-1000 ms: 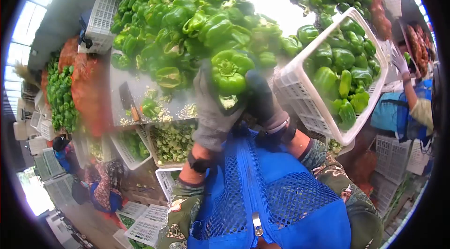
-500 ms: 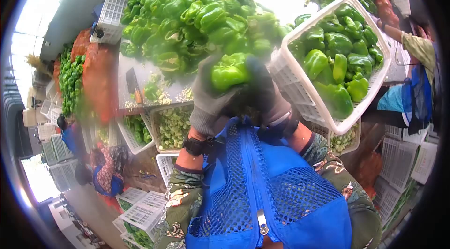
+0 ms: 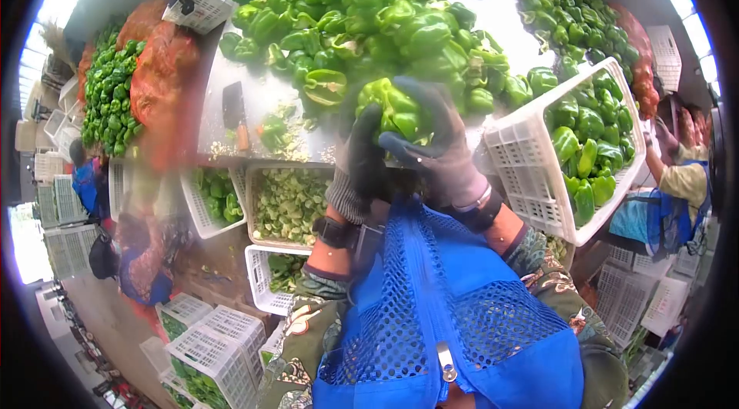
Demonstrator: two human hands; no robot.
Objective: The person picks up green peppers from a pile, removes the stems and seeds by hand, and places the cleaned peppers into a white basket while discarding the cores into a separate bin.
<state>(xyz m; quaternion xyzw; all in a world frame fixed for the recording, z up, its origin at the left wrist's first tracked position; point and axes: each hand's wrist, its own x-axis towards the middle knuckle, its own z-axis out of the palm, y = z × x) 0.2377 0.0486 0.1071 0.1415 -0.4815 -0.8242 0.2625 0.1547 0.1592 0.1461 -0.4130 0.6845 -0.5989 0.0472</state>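
Observation:
Between my two gloved hands is a green bell pepper (image 3: 391,107), held up in front of my chest at the table's near edge. My left hand (image 3: 363,159), in a grey and dark glove, grips its left side. With fingers bent around its right and lower side, my right hand (image 3: 446,143) holds the same pepper. Just beyond the hands, a large heap of green peppers (image 3: 362,5) spreads over the pale table (image 3: 212,120). A knife (image 3: 235,113) lies at the left among pepper scraps (image 3: 285,136).
A white crate of peppers (image 3: 531,170) stands tilted on my right. Below the table edge sit a crate of pale cores (image 3: 285,205) and a crate with peppers (image 3: 219,201). Red mesh sacks (image 3: 162,70) are at the left. Other people work at both sides.
The pepper has turned in my hands, and my right hand's fingers now show around it. My view has shifted, so the crates and table sit differently in the picture.

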